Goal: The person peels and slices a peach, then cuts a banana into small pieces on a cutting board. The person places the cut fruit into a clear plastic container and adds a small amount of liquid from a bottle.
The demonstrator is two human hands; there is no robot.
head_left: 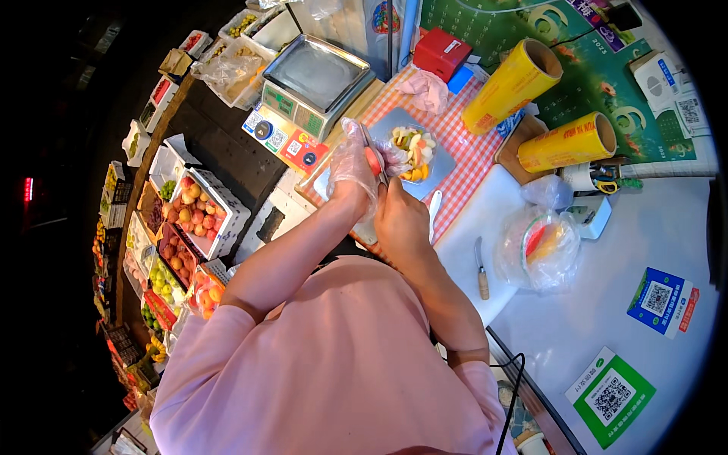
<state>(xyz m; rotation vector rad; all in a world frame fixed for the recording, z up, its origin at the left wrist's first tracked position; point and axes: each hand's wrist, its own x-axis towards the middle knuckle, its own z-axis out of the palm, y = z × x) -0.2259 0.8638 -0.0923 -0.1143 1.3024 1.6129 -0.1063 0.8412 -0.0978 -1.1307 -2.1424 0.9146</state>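
At twelve o'clock I'm apparently slicing: my left hand (353, 168) grips red fruit (372, 158), my right hand (402, 219) a knife (383, 179). Cut fruit (416, 154) sits at three o'clock; another cut needs steady pressure.

You have one left hand (353, 173) and one right hand (402, 220) at the centre, plus one red fruit piece (373, 161). Toward the upper centre, count one scale (318, 76) and one red box (441, 53); at the upper right, two yellow rolls (504, 91). Right of centre, you have one wooden-handled knife (483, 282); lower right, two code cards (610, 398). On your dim left, there seem to be at least five fruit crates (239, 216).
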